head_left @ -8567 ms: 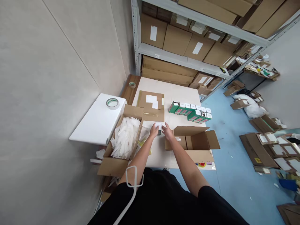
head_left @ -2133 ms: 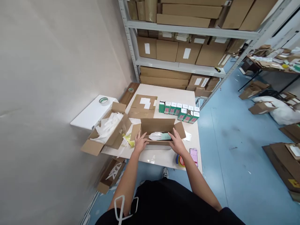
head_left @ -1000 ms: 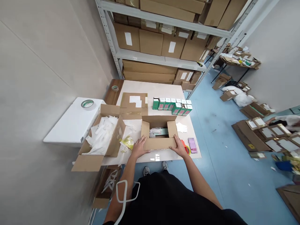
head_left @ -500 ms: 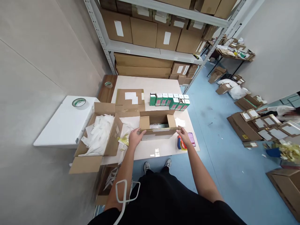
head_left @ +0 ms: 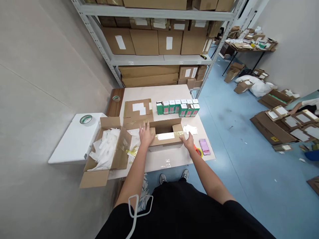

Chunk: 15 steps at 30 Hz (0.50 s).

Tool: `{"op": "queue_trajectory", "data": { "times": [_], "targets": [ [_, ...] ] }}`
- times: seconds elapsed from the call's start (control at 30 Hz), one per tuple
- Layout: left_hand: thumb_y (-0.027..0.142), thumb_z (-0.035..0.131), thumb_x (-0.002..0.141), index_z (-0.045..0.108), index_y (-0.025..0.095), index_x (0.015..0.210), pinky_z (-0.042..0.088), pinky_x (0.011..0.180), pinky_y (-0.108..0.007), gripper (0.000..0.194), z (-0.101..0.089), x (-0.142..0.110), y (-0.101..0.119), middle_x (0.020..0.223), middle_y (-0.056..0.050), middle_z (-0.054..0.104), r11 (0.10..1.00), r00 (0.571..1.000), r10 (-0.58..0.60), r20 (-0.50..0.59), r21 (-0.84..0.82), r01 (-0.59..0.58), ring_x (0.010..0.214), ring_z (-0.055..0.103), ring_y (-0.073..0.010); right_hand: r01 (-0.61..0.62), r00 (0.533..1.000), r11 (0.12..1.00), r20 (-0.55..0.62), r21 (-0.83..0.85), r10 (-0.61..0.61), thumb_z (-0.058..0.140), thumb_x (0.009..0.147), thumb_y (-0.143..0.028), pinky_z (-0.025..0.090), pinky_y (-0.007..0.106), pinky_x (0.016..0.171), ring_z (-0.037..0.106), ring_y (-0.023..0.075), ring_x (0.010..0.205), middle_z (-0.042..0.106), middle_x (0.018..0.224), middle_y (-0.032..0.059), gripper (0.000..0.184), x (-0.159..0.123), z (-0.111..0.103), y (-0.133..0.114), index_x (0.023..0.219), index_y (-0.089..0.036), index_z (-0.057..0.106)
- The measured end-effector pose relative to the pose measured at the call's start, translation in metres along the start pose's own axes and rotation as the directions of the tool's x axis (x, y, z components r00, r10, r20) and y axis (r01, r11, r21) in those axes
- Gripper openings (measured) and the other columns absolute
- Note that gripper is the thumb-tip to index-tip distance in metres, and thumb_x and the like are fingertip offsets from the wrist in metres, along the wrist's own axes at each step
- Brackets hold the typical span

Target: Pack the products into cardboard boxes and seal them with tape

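A long cardboard box [head_left: 163, 142] sits on the table in front of me, its front flap tilted inward over part of the opening. That flap carries a white label and shiny tape. My left hand [head_left: 146, 135] is at the box's left end, fingers stretched upward and apart beside the left flap. At the right front corner, my right hand [head_left: 187, 142] has its fingers around the flap's edge. The back flap stands up, and the right end flap [head_left: 177, 127] leans in. The box's contents are hidden in shadow.
Several green-and-white small boxes [head_left: 171, 107] stand behind. Left is an open carton [head_left: 124, 146] of white packing paper; flattened cardboard [head_left: 134, 114] lies beyond. A tape dispenser [head_left: 198, 151] and a blurred phone [head_left: 204, 146] lie right. Shelving [head_left: 149, 59] rises behind; another person's arm [head_left: 296, 108] shows far right.
The box's front flap has swung inward, bringing its label into view. My left hand has moved forward along the left end; my right hand has shifted slightly left. The camera view has shifted.
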<state>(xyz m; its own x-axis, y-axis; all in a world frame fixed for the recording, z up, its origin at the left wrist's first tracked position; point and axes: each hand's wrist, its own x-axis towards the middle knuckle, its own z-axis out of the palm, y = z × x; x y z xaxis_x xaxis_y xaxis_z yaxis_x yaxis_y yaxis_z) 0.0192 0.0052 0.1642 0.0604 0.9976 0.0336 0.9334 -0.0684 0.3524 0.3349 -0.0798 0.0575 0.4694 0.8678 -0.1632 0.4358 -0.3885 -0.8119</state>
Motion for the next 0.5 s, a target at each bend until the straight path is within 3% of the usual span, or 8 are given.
{"op": "queue_trajectory", "data": {
  "times": [0.1,0.2,0.3,0.4,0.5],
  "targets": [
    [0.050,0.058,0.095,0.017,0.019,0.169,0.016,0.128,-0.058,0.090,0.003,0.025,0.031,0.171,-0.014,0.028,0.993,0.990,0.103,0.092,0.048,-0.108,0.160,0.008,-0.0417,-0.014,0.999,1.000,0.035,-0.008,0.015,0.071,0.078,-0.066,0.028,0.056,0.123,0.029,0.0433,0.153,0.034,0.165,0.0227,0.105,0.005,-0.001,-0.002,0.160,-0.013,0.034],
    [0.062,0.052,0.095,0.021,0.018,0.168,0.010,0.127,-0.062,0.091,0.030,0.024,0.054,0.166,-0.020,0.038,0.991,0.955,0.103,0.277,0.049,-0.121,0.157,0.021,-0.0446,-0.013,0.999,1.000,0.043,0.000,0.013,0.071,0.080,-0.064,0.027,0.058,0.124,0.026,0.0427,0.155,0.032,0.166,0.0211,0.103,0.006,0.003,-0.001,0.161,-0.016,0.031],
    [0.074,0.047,0.092,0.026,0.021,0.168,0.010,0.125,-0.065,0.095,0.059,0.002,0.065,0.174,-0.016,0.017,0.994,0.896,0.050,0.441,0.068,-0.089,0.158,0.010,-0.0492,-0.005,0.999,1.000,0.032,-0.017,0.005,0.071,0.082,-0.063,0.027,0.056,0.124,0.027,0.0415,0.154,0.034,0.166,0.0198,0.099,0.006,0.009,-0.001,0.161,-0.018,0.033],
    [0.079,0.043,0.090,0.020,0.022,0.169,0.005,0.127,-0.062,0.100,0.074,-0.015,0.064,0.177,-0.009,-0.001,0.991,0.881,0.019,0.473,0.108,-0.079,0.160,-0.004,-0.0470,0.002,0.999,0.999,0.043,-0.048,0.000,0.068,0.085,-0.062,0.028,0.056,0.123,0.027,0.0411,0.154,0.034,0.166,0.0206,0.094,0.004,0.012,-0.002,0.160,-0.017,0.035],
    [0.080,0.037,0.092,0.017,0.025,0.169,0.006,0.128,-0.061,0.097,0.076,-0.016,0.058,0.177,-0.006,-0.003,0.992,0.874,0.022,0.485,0.102,-0.081,0.161,-0.007,-0.0436,0.052,0.997,0.998,0.066,-0.041,-0.049,0.063,0.089,-0.063,0.029,0.053,0.123,0.028,0.0382,0.154,0.034,0.167,0.0189,0.088,-0.001,0.008,-0.001,0.160,-0.017,0.036]
  ]
}}
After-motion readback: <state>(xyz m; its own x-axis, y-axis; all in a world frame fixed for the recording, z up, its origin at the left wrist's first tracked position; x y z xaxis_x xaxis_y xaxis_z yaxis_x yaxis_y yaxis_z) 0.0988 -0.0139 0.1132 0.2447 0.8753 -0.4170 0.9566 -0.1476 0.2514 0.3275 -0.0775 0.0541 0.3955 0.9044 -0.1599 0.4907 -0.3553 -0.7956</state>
